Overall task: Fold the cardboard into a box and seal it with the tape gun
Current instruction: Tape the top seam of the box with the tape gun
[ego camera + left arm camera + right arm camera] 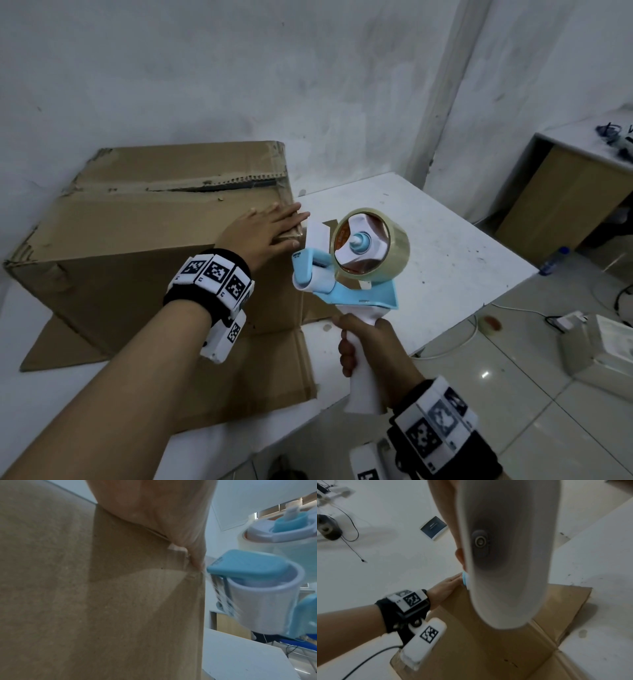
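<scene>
A worn brown cardboard box (144, 240) stands on the white table (445, 267), its top flaps folded down with a ragged seam along the top. My left hand (263, 229) lies flat, fingers straight, pressing the box's top right corner (180, 553). My right hand (356, 346) grips the white handle (505, 561) of a blue and white tape gun (346, 270) carrying a roll of clear tape (371, 246). The gun's head (254, 588) hovers just right of that corner, close to my left fingers. Bottom flaps (274, 359) splay out on the table.
A white wall stands right behind the box. The table's right edge drops to a tiled floor with cables, a tape roll (490, 323) and a white box (603, 346). A wooden cabinet (561, 192) sits at the far right.
</scene>
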`<act>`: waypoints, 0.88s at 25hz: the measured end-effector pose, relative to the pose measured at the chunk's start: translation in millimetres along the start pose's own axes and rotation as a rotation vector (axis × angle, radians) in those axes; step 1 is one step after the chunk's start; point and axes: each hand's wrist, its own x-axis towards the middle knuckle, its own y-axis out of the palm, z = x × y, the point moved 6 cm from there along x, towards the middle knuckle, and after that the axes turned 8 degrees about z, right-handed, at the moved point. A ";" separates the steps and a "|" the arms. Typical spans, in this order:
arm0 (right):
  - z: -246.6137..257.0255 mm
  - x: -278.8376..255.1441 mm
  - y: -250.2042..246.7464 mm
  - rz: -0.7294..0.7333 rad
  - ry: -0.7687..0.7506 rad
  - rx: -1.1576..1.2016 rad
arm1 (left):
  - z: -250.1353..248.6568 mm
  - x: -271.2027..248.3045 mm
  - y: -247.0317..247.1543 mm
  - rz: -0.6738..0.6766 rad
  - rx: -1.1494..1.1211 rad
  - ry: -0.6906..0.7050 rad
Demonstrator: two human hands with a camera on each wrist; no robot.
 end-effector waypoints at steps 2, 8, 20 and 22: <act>-2.6 -0.8 1.3 -0.001 -0.003 0.031 | 0.0 -0.9 -0.9 -0.002 0.007 -0.003; 2.1 -7.0 -7.9 0.008 -0.022 0.010 | 5.2 2.9 -2.9 -0.028 -0.107 -0.032; -10.4 16.5 -5.5 -0.063 -0.037 0.003 | -4.3 1.3 0.9 -0.076 0.019 -0.018; -8.0 16.0 -5.0 -0.050 -0.011 0.008 | -6.8 0.2 0.4 -0.075 0.061 -0.028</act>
